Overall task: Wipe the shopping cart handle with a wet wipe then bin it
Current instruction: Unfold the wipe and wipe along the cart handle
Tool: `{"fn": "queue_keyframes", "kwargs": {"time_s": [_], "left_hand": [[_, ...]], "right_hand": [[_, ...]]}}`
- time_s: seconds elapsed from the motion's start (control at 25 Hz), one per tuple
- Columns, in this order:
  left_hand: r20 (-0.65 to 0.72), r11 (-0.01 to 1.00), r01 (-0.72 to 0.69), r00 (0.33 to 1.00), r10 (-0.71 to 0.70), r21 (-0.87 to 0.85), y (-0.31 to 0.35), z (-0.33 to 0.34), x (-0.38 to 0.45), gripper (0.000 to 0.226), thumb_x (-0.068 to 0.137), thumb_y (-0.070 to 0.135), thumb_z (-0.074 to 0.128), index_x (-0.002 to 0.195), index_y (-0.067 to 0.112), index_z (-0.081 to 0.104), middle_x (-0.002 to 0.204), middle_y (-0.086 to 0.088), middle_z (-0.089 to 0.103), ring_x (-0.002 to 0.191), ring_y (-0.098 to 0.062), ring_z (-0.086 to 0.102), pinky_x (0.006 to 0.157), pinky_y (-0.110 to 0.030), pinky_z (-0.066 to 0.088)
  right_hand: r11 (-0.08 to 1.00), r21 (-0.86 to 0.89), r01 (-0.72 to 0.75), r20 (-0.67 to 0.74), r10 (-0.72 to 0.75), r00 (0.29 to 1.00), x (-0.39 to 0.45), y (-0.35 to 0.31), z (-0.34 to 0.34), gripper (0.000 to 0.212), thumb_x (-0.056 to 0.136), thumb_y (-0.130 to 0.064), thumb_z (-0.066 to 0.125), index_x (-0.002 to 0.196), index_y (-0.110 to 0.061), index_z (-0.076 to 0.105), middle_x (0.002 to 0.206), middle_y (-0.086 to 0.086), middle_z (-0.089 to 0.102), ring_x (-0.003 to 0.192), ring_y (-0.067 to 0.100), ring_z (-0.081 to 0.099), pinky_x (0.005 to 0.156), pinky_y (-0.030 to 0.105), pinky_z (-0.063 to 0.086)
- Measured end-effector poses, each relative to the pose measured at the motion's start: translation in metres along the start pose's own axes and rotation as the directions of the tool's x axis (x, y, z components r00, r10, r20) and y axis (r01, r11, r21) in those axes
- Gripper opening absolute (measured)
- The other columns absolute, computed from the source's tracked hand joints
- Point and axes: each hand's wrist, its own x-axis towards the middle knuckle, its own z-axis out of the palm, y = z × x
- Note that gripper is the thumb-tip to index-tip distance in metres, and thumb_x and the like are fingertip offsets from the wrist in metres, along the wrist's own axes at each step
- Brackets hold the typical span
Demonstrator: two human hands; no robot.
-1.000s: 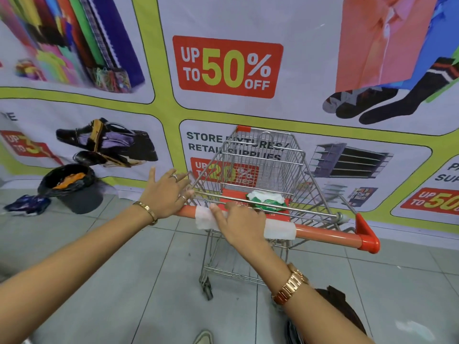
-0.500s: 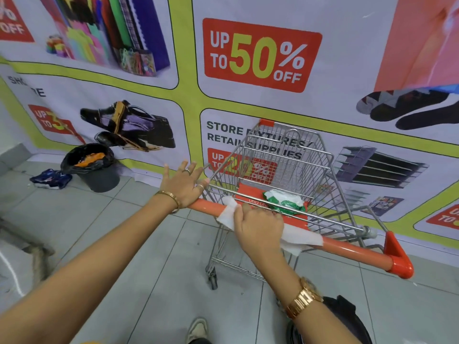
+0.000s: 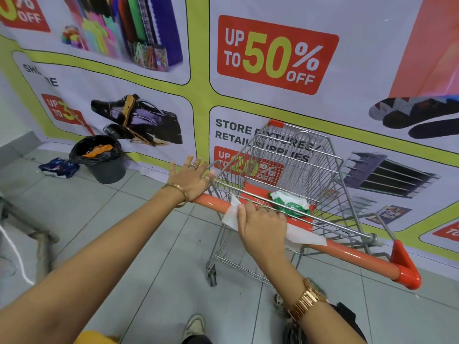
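A wire shopping cart [image 3: 295, 155] stands before me with an orange handle [image 3: 360, 256] running from left to lower right. My right hand [image 3: 263, 227] presses a white wet wipe [image 3: 305, 237] flat over the handle's left-middle part; the wipe sticks out on both sides of the hand. My left hand [image 3: 191, 180] rests with its heel on the handle's left end, fingers spread and lifted. A green and white wipes pack [image 3: 290, 203] lies on the cart's child seat just behind my right hand. A black-lined bin [image 3: 101, 157] stands by the wall at the left.
A printed sale banner [image 3: 273, 53] covers the wall right behind the cart. A blue wrapper [image 3: 58, 167] lies on the tiled floor beside the bin. My shoe [image 3: 195, 326] shows at the bottom edge, and a dark bag [image 3: 347, 321] hangs at my right side.
The view has swung left and closer, so the cart sits further right and the bin nearer. My right hand has stayed pressed on the wipe; my left hand keeps its place on the handle end.
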Motion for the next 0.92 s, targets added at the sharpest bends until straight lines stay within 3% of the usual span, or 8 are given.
{"fn": "queue_keyframes", "kwargs": {"time_s": [0.12, 0.2, 0.44, 0.68, 0.92], "left_hand": [[0.05, 0.993, 0.035, 0.998, -0.03, -0.113, 0.001, 0.001, -0.001, 0.054, 0.095, 0.043, 0.016, 0.146, 0.024, 0.013, 0.158, 0.003, 0.007, 0.145, -0.016, -0.005, 0.113, -0.053, -0.01], [0.038, 0.997, 0.036, 0.999, -0.034, -0.061, -0.001, 0.001, 0.0, 0.055, 0.095, 0.043, 0.013, 0.146, 0.024, 0.01, 0.158, 0.004, 0.006, 0.145, -0.015, -0.006, 0.113, -0.053, -0.01], [-0.022, 0.991, -0.005, 1.0, 0.009, 0.137, 0.0, 0.001, 0.0, 0.059, 0.093, 0.046, 0.012, 0.147, 0.024, 0.005, 0.158, 0.003, 0.006, 0.145, -0.017, -0.006, 0.112, -0.057, -0.009], [-0.011, 0.995, 0.003, 1.0, -0.002, 0.1, -0.001, 0.0, 0.004, 0.06, 0.093, 0.048, 0.011, 0.147, 0.023, 0.007, 0.159, 0.001, 0.005, 0.145, -0.019, -0.006, 0.112, -0.057, -0.009], [-0.036, 0.989, 0.02, 0.999, -0.015, 0.144, -0.005, 0.0, 0.005, 0.062, 0.091, 0.051, 0.011, 0.147, 0.023, 0.008, 0.158, 0.002, 0.007, 0.145, -0.017, -0.006, 0.112, -0.058, -0.009]], "right_hand": [[0.991, 0.126, 0.052, 0.101, -0.065, 0.993, 0.02, -0.03, 0.004, 0.047, 0.096, -0.042, 0.03, 0.084, -0.01, 0.062, 0.07, 0.012, 0.069, 0.062, 0.028, 0.063, 0.057, 0.029, 0.033], [0.988, 0.136, 0.079, 0.098, -0.093, 0.991, 0.024, -0.034, 0.007, 0.046, 0.096, -0.042, 0.029, 0.087, -0.011, 0.061, 0.073, 0.011, 0.069, 0.064, 0.029, 0.063, 0.057, 0.03, 0.032], [1.0, -0.019, 0.015, -0.023, -0.015, 1.0, -0.003, 0.004, 0.005, 0.036, 0.093, -0.034, 0.035, 0.082, -0.014, 0.062, 0.063, 0.007, 0.07, 0.056, 0.027, 0.063, 0.058, 0.031, 0.044], [0.998, 0.033, 0.049, -0.044, -0.047, 0.998, 0.018, -0.036, 0.007, 0.031, 0.091, -0.034, 0.049, 0.074, -0.012, 0.065, 0.056, 0.009, 0.068, 0.05, 0.026, 0.062, 0.055, 0.028, 0.046], [0.995, -0.083, 0.05, -0.131, -0.06, 0.99, -0.014, 0.04, 0.005, 0.041, 0.09, -0.036, 0.032, 0.069, -0.014, 0.06, 0.052, 0.005, 0.063, 0.045, 0.025, 0.056, 0.047, 0.026, 0.039]]}}
